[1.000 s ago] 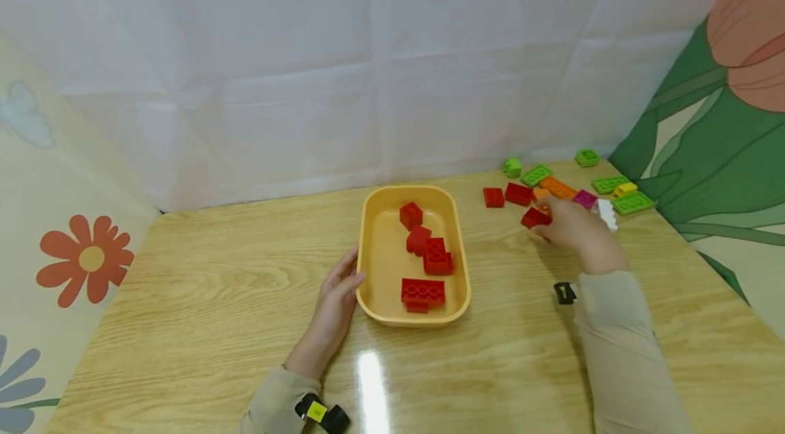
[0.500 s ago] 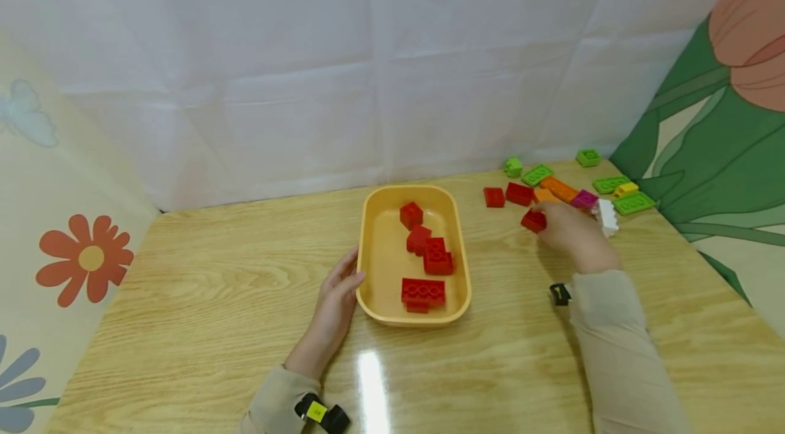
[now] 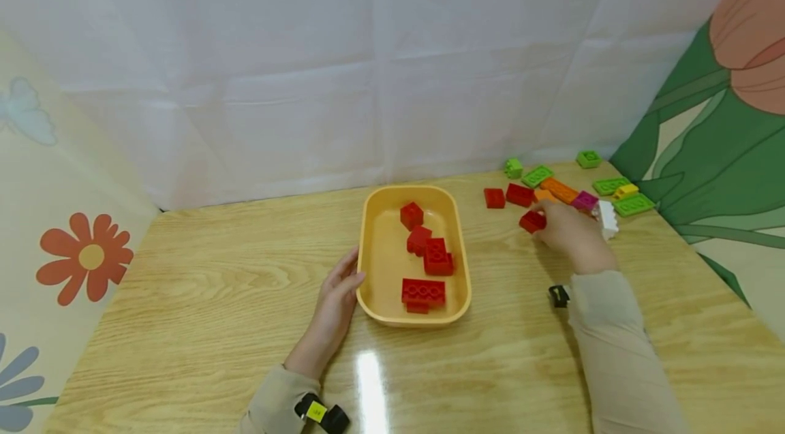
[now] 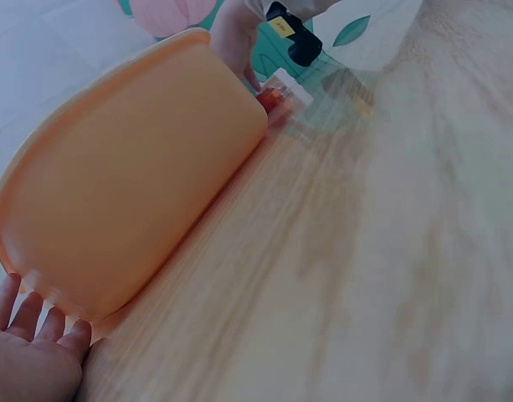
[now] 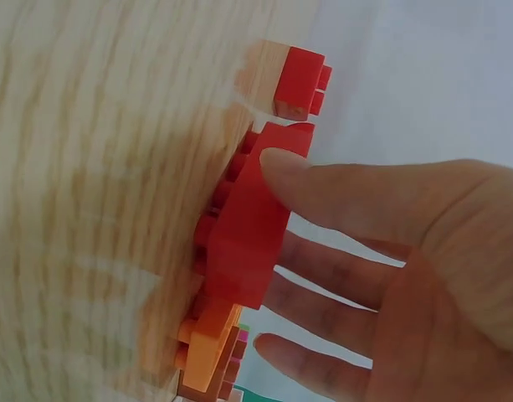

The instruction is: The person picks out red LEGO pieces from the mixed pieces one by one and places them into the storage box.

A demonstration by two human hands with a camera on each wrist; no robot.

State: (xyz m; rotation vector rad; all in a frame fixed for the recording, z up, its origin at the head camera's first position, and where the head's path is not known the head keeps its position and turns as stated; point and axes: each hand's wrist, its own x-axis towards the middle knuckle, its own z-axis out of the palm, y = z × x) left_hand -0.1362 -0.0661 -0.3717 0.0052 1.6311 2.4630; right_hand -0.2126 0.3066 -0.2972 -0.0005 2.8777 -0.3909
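In the head view my left hand holds the left side of a yellow-orange tray, thumb at the rim. Its fingertips touch the outer wall in the left wrist view. The tray contains several red toy bricks. At the right, my right hand pinches a red brick by its side, the thumb lying on its near face. This brick's studs face the tabletop in the right wrist view. Just beyond it are two more red bricks, a flat one and a longer one.
Around my right hand lie orange bricks, a magenta brick, a white brick, green pieces and a yellow piece. A white cloth stands behind the table; painted panels flank it.
My right hand has shifted slightly left and toward me with the red brick between its fingers, uncovering more of the orange brick behind. My left hand and the tray stay put.
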